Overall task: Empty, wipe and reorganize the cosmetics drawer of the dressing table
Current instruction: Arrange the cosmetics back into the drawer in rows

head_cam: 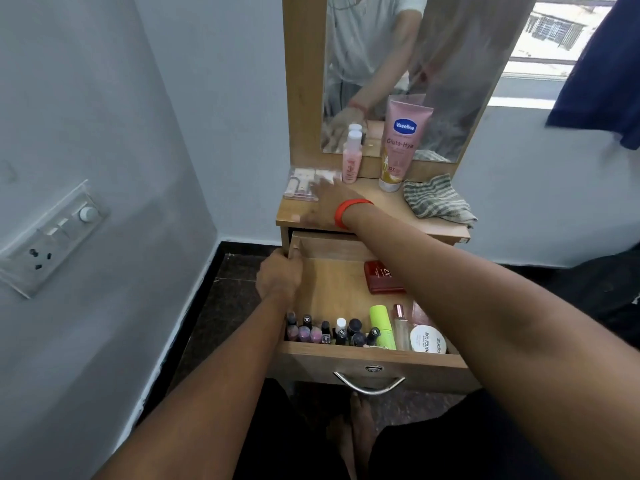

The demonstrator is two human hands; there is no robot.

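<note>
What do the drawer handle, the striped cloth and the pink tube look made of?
Drawer handle: likely polished metal, silvery with bright glints. Striped cloth: woven fabric, matte, lying in soft crumples. Pink tube: probably smooth plastic, slightly glossy, printed.

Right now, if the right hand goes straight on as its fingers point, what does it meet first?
Likely the clear packet on the tabletop, back left corner. The right hand is blurred, so contact is unclear; the pink bottle stands right of that line.

Bottles [325,332] crowd the drawer [346,355] front; a cloth [436,202] lies on the tabletop [381,209].
</note>
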